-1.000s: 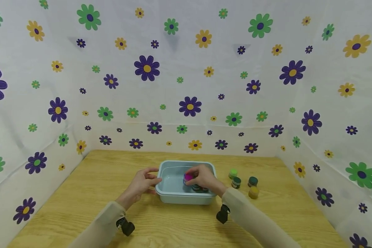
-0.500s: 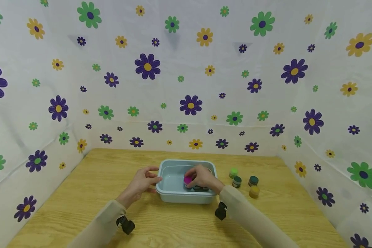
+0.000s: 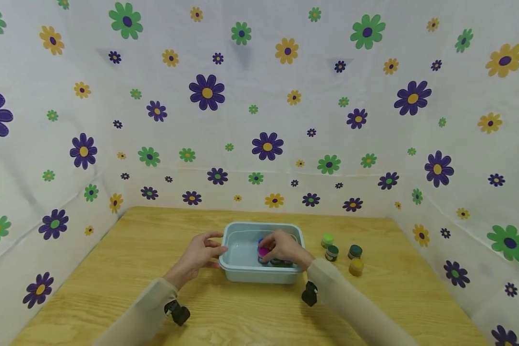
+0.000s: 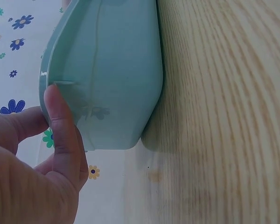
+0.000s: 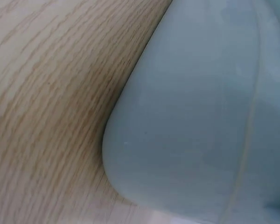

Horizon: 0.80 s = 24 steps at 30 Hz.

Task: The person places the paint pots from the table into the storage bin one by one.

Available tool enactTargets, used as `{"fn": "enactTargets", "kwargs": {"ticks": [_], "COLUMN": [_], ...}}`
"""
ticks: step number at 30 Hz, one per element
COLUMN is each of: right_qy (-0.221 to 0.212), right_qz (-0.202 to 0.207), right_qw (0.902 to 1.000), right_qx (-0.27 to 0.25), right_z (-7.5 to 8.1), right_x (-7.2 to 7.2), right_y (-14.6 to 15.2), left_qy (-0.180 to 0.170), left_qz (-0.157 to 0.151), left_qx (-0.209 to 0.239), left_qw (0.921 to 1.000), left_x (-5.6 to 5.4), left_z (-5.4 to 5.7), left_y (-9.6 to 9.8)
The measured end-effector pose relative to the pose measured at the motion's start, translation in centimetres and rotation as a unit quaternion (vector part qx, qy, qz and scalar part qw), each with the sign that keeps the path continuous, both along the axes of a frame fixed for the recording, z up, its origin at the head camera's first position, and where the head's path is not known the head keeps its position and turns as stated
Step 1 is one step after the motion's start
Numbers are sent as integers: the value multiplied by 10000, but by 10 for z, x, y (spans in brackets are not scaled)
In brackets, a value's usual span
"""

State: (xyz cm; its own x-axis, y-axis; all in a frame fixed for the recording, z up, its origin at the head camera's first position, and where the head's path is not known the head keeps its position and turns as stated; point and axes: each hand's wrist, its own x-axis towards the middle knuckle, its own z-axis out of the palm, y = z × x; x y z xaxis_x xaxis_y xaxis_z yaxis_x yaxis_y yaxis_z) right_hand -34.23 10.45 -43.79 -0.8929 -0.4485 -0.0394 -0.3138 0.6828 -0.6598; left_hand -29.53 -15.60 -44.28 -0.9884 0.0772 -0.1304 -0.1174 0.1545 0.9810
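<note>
A light blue plastic tub (image 3: 242, 276) stands on the wooden table. My left hand (image 3: 201, 254) holds its left rim; up close in the left wrist view, fingers (image 4: 60, 121) lie against the rim and outer wall. Inside the tub, my right hand (image 3: 283, 247) pinches a small paint jar with a magenta lid (image 3: 264, 254) between thumb and fingertips. A bit of blue (image 3: 260, 242) shows just behind that jar. Several dark-topped jars (image 3: 277, 262) sit beneath the right hand, partly hidden by it. The right wrist view shows only the tub's outer wall (image 5: 177, 116) and table.
Right of the tub stand small jars: one lime green (image 3: 327, 240), one dark green (image 3: 331, 253), one dark teal (image 3: 355, 251) and one mustard yellow (image 3: 356, 266). A flower-printed white cloth (image 3: 242, 129) encloses the table (image 3: 225, 317) at the back and sides.
The right hand has lowered the magenta-lidded jar slightly toward the tub's near side, and blue now shows behind it. My left hand keeps its place on the rim.
</note>
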Motion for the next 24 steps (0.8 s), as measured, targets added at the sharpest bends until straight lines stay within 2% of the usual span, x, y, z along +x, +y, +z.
{"fn": "enactTargets", "kwargs": {"ticks": [3,8,18,24], "right_qy": [62,-75,-269,-594], "right_qz": [85,240,157,519], "right_qw": [9999,9993,9962,9890], "right_qx": [-21,-273,-815,-1249], "right_z": [2,10,23,34], "right_x": [0,2,-4,1], "right_y": [2,8,24,36], "left_qy": [45,-2,-28,6], "left_qz": [-41,-55,18,24], "left_qx": [26,58,115,76], "left_qw": [10000,10000,9999,10000], "left_x": [-1,-1,-3,-3], "left_z": [1,2,-3,-4], "left_y": [1,1,1,2]}}
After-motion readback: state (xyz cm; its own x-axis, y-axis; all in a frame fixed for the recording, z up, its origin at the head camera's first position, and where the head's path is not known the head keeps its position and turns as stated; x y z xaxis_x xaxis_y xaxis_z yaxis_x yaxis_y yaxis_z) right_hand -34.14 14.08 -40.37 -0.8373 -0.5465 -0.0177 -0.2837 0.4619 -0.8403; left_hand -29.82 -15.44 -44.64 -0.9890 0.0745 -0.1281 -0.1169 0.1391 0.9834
